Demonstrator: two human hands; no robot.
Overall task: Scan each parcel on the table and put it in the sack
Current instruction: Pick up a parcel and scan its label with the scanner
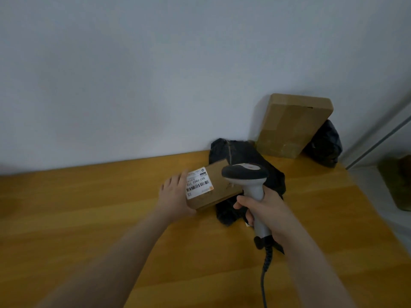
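— So, what's on the table [89, 207]?
— Two boxes, two black bags. The big box [291, 125] leans on the wall, one bag [327, 143] tucked beside it; the other bag [242, 152] lies below the small box [219, 183].
— Hands?
— Left hand [175, 196] grips the small box's end, label [198, 182] up; right hand [266, 212] clasps the scanner [244, 173] beside it.

Single head-worn wide-angle view, facing forward and down. The counter [77, 218] sits near, filling the lower half; the wall [155, 74] rises at 12 o'clock.
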